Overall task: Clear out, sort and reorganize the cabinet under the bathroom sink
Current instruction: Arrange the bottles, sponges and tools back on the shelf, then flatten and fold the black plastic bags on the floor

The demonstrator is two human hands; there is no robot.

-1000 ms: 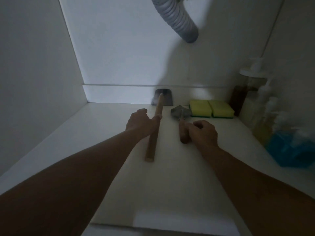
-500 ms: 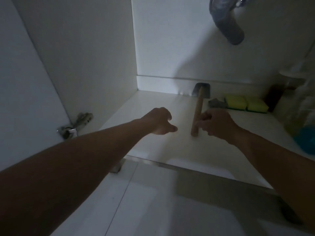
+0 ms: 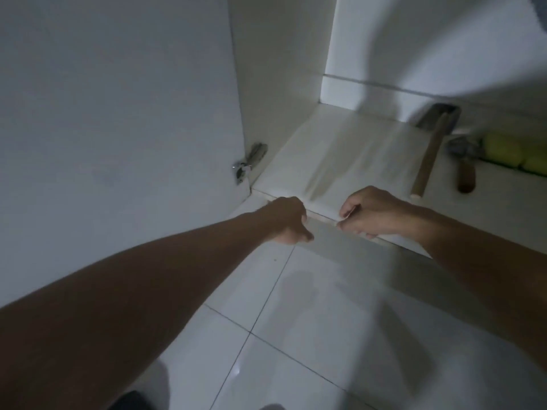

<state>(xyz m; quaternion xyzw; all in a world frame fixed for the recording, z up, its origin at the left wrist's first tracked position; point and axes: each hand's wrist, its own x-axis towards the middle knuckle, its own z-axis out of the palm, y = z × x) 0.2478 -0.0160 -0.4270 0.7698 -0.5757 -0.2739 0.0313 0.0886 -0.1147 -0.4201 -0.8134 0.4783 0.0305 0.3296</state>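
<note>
At the front lip of the white cabinet floor (image 3: 340, 161) my two hands hang close together, and it's dim and smeared down here. My left hand (image 3: 288, 221) has its fingers curled under with nothing in them that I can see. My right hand (image 3: 374, 213) shows thumb and forefinger nearly meeting right at the edge; whether they pinch the thin liner there, I cannot tell.

Over on the right, the yellow-green sponges (image 3: 515, 155) are cut off by the frame's border. Just left of them lies a short wooden-handled tool (image 3: 465, 170) with a blurred grey metal head I can't identify.

Beside that, the long pale wooden stick (image 3: 427, 155) lies flat on the cabinet floor, round-ended, plain. Its long axis runs from the front edge near my right hand back toward a dark metal piece (image 3: 438, 116) at the rear wall.

A metal hinge (image 3: 250, 162) glints on the open white door (image 3: 118, 113).
</note>
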